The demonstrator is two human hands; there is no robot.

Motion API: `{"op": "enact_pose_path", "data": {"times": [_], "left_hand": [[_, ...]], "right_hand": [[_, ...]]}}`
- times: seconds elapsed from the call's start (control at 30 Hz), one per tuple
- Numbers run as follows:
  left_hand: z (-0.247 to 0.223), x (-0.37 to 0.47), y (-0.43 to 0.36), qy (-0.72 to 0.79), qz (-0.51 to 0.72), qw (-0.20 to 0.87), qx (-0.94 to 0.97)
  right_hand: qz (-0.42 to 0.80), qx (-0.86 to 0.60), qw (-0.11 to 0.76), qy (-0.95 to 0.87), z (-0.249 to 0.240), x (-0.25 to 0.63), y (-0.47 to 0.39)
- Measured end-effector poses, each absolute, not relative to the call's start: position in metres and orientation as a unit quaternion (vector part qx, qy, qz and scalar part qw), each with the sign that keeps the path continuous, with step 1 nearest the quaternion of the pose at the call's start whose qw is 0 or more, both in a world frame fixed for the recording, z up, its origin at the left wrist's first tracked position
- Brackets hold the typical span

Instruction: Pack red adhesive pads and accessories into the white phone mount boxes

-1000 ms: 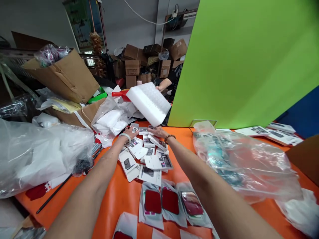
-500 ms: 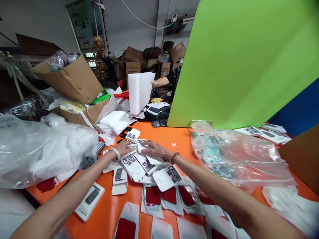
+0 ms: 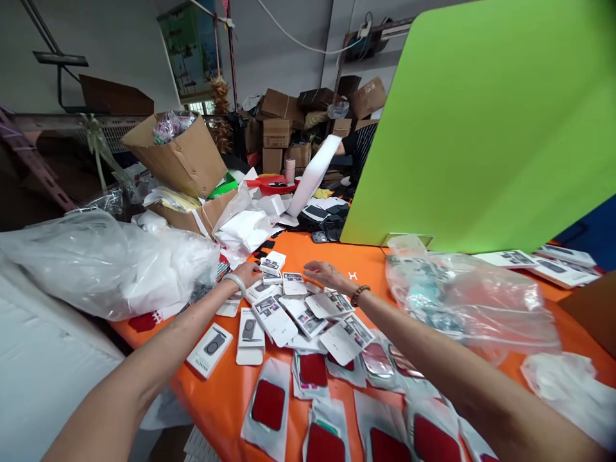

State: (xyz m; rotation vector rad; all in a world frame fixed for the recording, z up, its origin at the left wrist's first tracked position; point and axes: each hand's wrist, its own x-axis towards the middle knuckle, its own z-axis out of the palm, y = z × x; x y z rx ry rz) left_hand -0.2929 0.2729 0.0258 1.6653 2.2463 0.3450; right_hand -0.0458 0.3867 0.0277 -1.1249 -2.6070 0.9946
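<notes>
A loose heap of white printed boxes (image 3: 274, 319) lies in the middle of the orange table, most of them flat and overlapping. My left hand (image 3: 248, 274), with a pale bangle at the wrist, rests at the heap's left back edge, beside a small stack of boxes (image 3: 273, 262). Its fingers are loosely bent, and nothing shows in its grasp. To the right of the heap my right hand (image 3: 330, 274), above a beaded bracelet, has its fingers stretched out and holds nothing. A box marked MAGNETIC (image 3: 210, 350) lies apart on the left.
Sleeved red pieces (image 3: 268, 404) lie in rows at the front. A clear plastic bag (image 3: 462, 301) sits right, below a green partition (image 3: 481, 128). Bagged white material (image 3: 144, 263) and cartons (image 3: 178, 154) crowd the left. A co-worker's arm (image 3: 353, 151) holds white foam (image 3: 315, 173).
My right hand has come off the boxes and moved to their right. My left hand stays by the heap's left edge. The co-worker's foam has tilted, and the view has turned left.
</notes>
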Motion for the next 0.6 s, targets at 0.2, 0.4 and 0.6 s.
{"op": "enact_pose_path", "data": {"times": [0.2, 0.4, 0.6], "left_hand": [[0.012, -0.279, 0.309, 0.827, 0.130, 0.145, 0.528], [-0.005, -0.244, 0.326, 0.823, 0.147, 0.157, 0.526], [0.026, -0.241, 0.299, 0.806, 0.257, 0.164, 0.507]], "right_hand": [[0.292, -0.348, 0.019, -0.891, 0.020, -0.041, 0.340], [0.267, -0.282, 0.117, -0.914, 0.030, 0.000, 0.298], [0.354, -0.379, 0.233, -0.823, 0.030, 0.073, 0.261]]}}
